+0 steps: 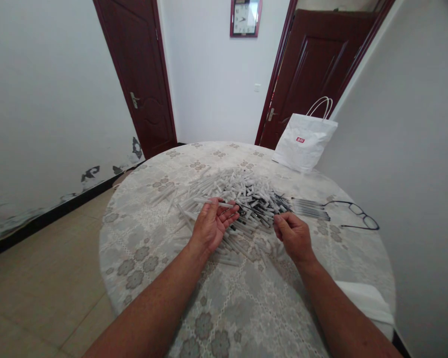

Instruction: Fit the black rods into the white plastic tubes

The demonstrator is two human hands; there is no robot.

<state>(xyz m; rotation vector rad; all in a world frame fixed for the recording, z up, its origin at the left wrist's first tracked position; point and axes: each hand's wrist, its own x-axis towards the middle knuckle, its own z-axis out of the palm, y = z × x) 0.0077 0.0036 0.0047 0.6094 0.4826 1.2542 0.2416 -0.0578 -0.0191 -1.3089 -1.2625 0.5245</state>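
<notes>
My left hand [215, 223] is turned palm up over the near side of the pile [242, 185], and I grip a white tube [227, 205] between thumb and fingers. The tube lies across my fingers, nearly level, while the rest of that hand is loosely cupped. My right hand [293, 237] is closed, fingers curled in and thumb against the forefinger, at the pile's right edge; whether I pinch something thin there, I cannot tell. My two hands are apart, with part of the pile between them.

The pile spreads over the middle of the table [149, 293]: long whitish tubes mostly to the left and near side, short white pieces at the back and middle, dark pieces [260, 205] toward the right. Just beyond my right hand is a row of slim sticks [311, 210], laid side by side. Next to them are glasses [363, 215], one arm reaching to the row.

A patterned cloth covers the round table. A white bag [304, 144] stands upright at its far right, handles raised. Beyond are two dark red doors [140, 64], with a clock [245, 20] on the wall between them.
</notes>
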